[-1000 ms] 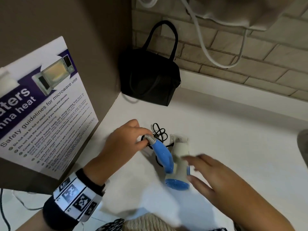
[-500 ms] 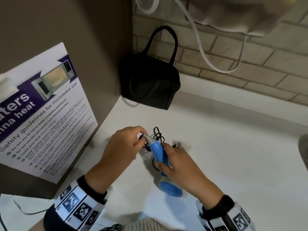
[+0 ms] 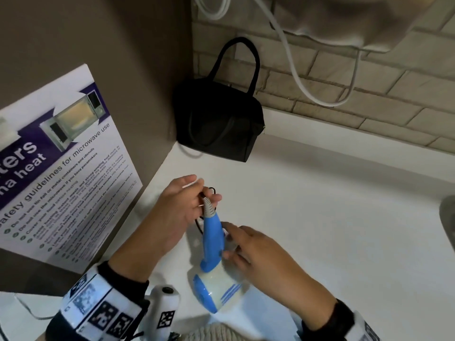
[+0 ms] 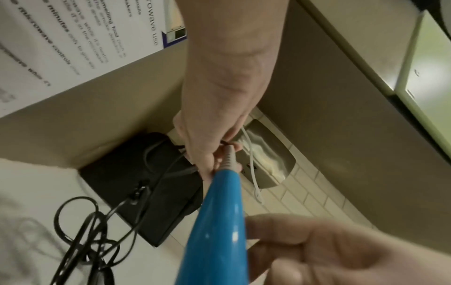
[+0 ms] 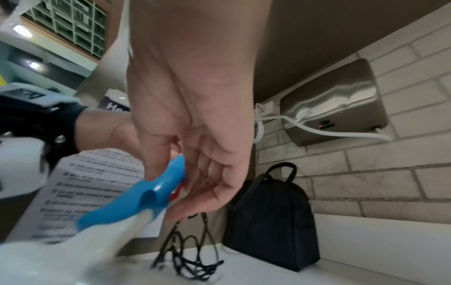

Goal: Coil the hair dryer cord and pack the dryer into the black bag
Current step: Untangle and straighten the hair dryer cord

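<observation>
The hair dryer has a blue handle (image 3: 212, 238) and a white body (image 3: 219, 290); it is tilted above the white counter (image 3: 332, 217). My left hand (image 3: 204, 196) pinches the black cord at the grey strain relief (image 4: 228, 161) on the handle's end. My right hand (image 3: 229, 241) holds the handle (image 5: 156, 189), thumb on one side and fingers curled on the other. The loose cord (image 4: 80, 229) lies tangled on the counter below, mostly hidden by my hands in the head view. The black bag (image 3: 219, 124) stands upright in the back corner, handles up, beyond both hands.
A microwave safety poster (image 3: 61, 168) leans on the brown panel at left. A steel hand dryer (image 5: 334, 104) with a white cable (image 3: 295, 77) hangs on the brick wall above the bag. A dark object (image 3: 449, 225) shows at the right edge.
My right hand came in and took the dryer's handle. The dryer has risen off the counter toward me and tilted. The left hand kept its pinch on the cord end.
</observation>
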The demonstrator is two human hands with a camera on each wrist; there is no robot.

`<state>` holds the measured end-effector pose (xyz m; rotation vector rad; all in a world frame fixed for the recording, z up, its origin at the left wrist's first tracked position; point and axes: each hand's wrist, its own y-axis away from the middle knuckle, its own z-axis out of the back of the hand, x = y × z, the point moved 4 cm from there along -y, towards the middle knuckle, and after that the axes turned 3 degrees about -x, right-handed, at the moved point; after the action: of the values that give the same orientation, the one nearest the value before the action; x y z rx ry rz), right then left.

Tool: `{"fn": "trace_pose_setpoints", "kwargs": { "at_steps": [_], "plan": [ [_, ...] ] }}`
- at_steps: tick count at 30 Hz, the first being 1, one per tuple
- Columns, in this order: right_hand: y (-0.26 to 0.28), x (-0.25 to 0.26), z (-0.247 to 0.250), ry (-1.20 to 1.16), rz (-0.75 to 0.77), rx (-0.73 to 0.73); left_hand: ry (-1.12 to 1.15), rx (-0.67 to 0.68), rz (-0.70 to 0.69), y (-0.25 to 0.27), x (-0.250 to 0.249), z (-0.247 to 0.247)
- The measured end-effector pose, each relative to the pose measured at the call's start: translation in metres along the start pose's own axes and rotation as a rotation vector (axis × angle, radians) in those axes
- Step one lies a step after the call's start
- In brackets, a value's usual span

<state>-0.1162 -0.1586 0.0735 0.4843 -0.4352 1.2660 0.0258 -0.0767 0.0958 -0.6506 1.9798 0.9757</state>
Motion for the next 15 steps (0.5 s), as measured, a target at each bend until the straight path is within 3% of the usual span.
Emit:
{"fn": "trace_pose_setpoints", "kwargs": {
  "at_steps": [6, 10, 15],
  "plan": [
    [-0.004, -0.033, 0.052, 0.024, -0.040, -0.187, -0.262, 0.060, -0.086, -0.001, 0.001, 0.002],
    [-0.009, -0.043, 0.080, -0.060, -0.060, -0.248, -0.262, 0.069, -0.103, 0.002, -0.004, 0.006],
    [-0.019, -0.042, 0.087, -0.101, -0.041, -0.267, -0.361, 0.196, -0.134, 0.000, -0.002, 0.006]
  ]
}}
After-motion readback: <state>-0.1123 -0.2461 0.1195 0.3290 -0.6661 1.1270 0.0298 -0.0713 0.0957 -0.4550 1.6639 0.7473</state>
